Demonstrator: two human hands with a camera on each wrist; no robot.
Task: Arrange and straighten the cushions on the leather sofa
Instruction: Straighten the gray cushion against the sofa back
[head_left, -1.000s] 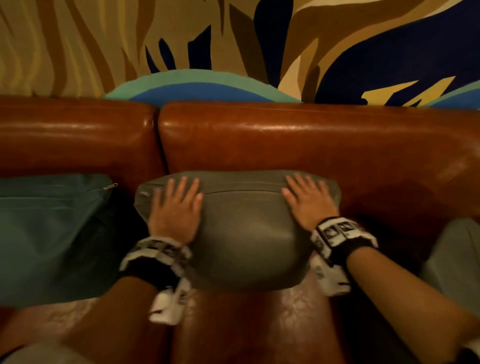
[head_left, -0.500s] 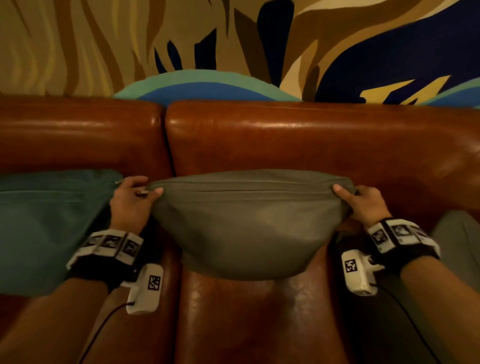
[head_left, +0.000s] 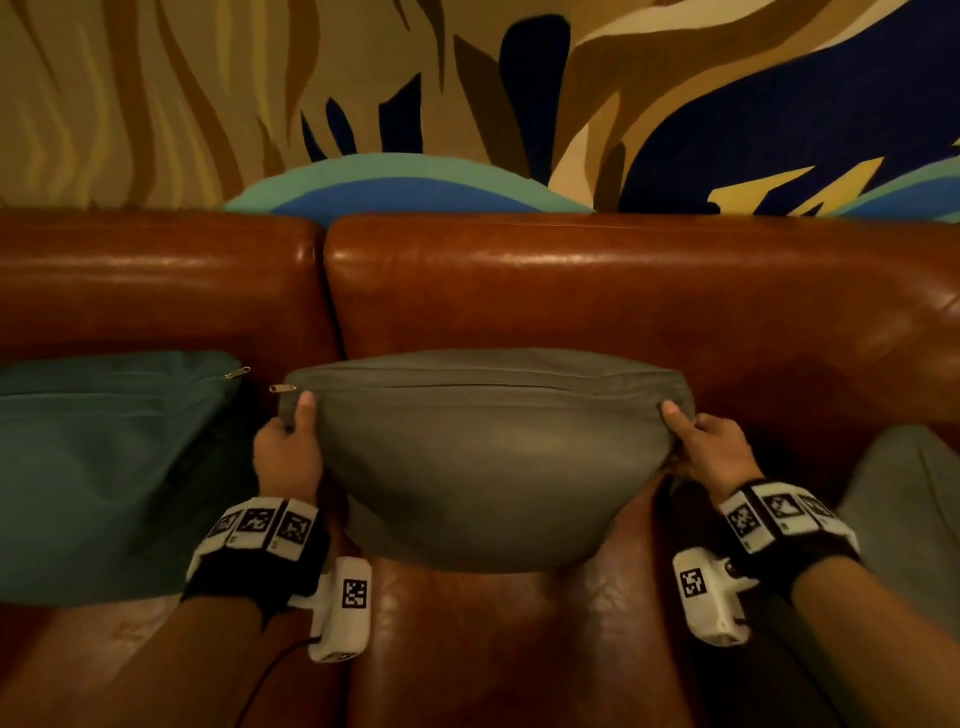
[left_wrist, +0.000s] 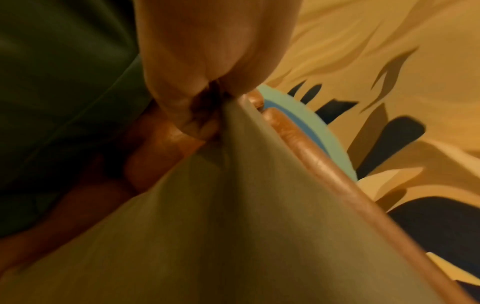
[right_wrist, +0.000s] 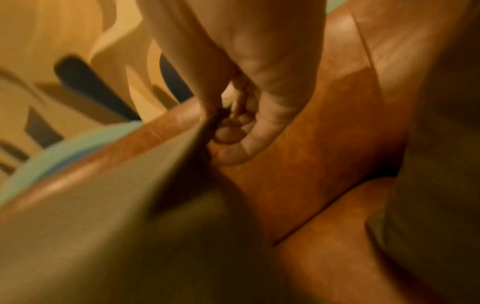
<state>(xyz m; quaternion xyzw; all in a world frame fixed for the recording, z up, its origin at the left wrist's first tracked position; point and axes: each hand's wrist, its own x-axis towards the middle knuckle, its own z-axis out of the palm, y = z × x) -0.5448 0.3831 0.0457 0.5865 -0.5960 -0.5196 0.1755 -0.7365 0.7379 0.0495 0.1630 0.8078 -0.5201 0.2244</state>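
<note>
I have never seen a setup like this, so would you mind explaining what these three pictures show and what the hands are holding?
No machine here: a person wears one camera on the head and one on each wrist. The head view looks down at a brown leather sofa. The left hand and right hand each pinch an upper corner of the grey cushion standing against the backrest. A teal cushion sits to its left. The two blurry close-ups are the wrist views, showing each hand's fingers gripping the fabric.

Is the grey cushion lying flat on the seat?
No, the grey cushion stands against the sofa back, with the left hand and right hand pinching its top corners.
</note>
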